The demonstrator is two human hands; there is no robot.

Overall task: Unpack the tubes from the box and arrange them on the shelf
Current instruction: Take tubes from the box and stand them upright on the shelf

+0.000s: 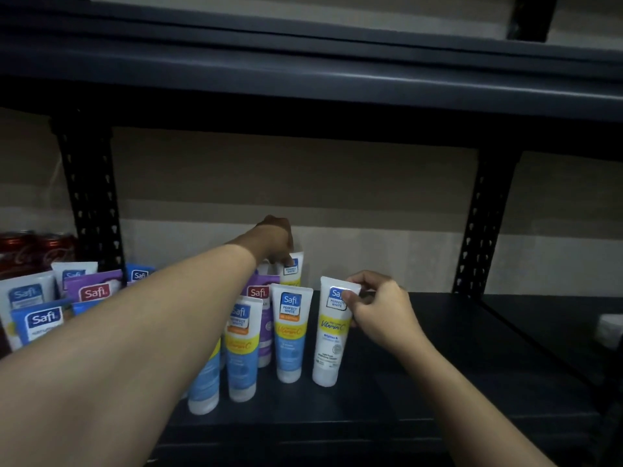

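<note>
- Head view is taking in a dark metal shelf (438, 382), with red drink cans (33, 251) sitting at its far left behind a perforated black upright (89, 197).
- Just right of the cans, a cluster of white, blue and purple plastic tubes (87, 293) is standing cap-down with labels facing out. They are packed close, probably to save room and keep the brand readable from the front.
- The left arm is reaching over that cluster to the back of the shelf. There the left hand (274, 242) is curling its fingers down onto the crimped top of a rear white tube with a yellow band (294, 271). It is dim there, but the hand seems to be pinching the tube to steady it upright behind the front row.
- In front of it, a white tube with a blue lower half (290, 335) is standing on its cap, with a matching neighbour tube (241, 348) just to its left.
- At the row's right end, a front white tube with a yellow Vitamin C band (332, 332) is standing just beside the blue-bottomed one, not touching it.
- The right hand (381, 308) is pinching that tube's top corner between thumb and curled fingers, likely to stop the tall, narrow tube tipping while it is being lined up.
- Farther right, a second perforated upright (482, 224) is rising from the shelf, and a small white object (612, 328) at the edge is too blurred to name.
- The box is not showing in this view, so how many tubes are waiting cannot be told.
</note>
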